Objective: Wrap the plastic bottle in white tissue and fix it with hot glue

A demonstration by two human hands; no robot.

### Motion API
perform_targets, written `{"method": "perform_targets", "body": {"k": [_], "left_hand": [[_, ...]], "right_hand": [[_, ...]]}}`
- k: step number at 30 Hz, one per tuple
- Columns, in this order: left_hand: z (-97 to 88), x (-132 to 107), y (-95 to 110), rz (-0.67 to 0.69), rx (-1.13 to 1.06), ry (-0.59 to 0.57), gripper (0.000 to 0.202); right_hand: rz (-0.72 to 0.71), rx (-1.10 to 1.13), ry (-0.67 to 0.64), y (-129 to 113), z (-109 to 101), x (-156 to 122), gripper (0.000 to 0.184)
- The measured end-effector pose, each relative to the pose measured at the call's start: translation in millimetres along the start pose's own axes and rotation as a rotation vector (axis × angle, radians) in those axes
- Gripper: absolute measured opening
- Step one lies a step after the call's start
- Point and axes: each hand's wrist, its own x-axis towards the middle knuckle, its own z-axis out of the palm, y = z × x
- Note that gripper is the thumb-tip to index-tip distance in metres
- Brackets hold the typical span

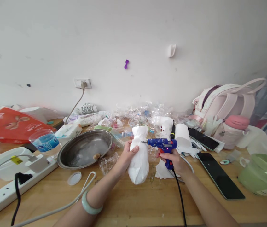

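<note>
Grips white paper-wrapped bottle shape (139, 167) in left hand (125, 157), thumb across the front, fingers partly hidden behind; holds it up near the middle of the table (114, 212), narrow neck at top, wider body below. Wears pale green bangle (89, 204) on left forearm. Holds blue glue gun (161, 144) in right hand (175, 158), curled round the handle, finger at the red trigger; can't tell if trigger is pressed. Points nozzle leftward at the wrapped shape, just below its neck; can't tell if touching or slightly apart. Red light lit on gun body, black cord (179, 195) running down from handle.

To the left: metal basin (78, 148) with small brown lump (96, 156) inside, round white lid (74, 178) in front, white power strip (2, 194) with plugs in it, plastic cup (45, 141) with blue label, red bag (15, 124) behind. At the back: heap of clear plastic (145, 112) near the wall. To the right: white paper roll (182, 134) just behind the gun, two phones (220, 176) lying flat, green bucket (253, 175) at the edge, pink-lidded jar (229, 135) in front of pale pink backpack (226, 102).
</note>
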Motion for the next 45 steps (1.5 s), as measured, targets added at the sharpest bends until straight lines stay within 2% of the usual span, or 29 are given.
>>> {"method": "perform_targets", "body": {"k": [6, 12, 19, 24, 28, 35, 45], "left_hand": [[0.5, 1, -1, 0.019, 0.047, 0.004, 0.065], [-1.0, 6, -3, 0.028, 0.088, 0.028, 0.068], [-1.5, 3, -3, 0.039, 0.137, 0.018, 0.059], [-1.8, 4, -3, 0.089, 0.188, 0.031, 0.053], [-3.0, 5, -3, 0.124, 0.206, 0.040, 0.052], [-1.1, 3, 0, 0.104, 0.216, 0.082, 0.054], [-3.7, 4, -2, 0.166, 0.176, 0.133, 0.055]], "right_hand": [[0.001, -0.033, 0.010, -3, 2, -1, 0.012], [0.007, -0.065, 0.023, 1, -1, 0, 0.014], [0.017, -0.099, 0.026, -2, 1, -1, 0.016], [-0.001, -0.044, 0.003, 2, 0, 0, 0.012], [-0.006, -0.001, 0.036, 3, 1, -1, 0.012], [-0.059, 0.153, 0.036, -4, -1, 0, 0.010], [0.048, -0.024, -0.036, -9, -1, -3, 0.012]]}}
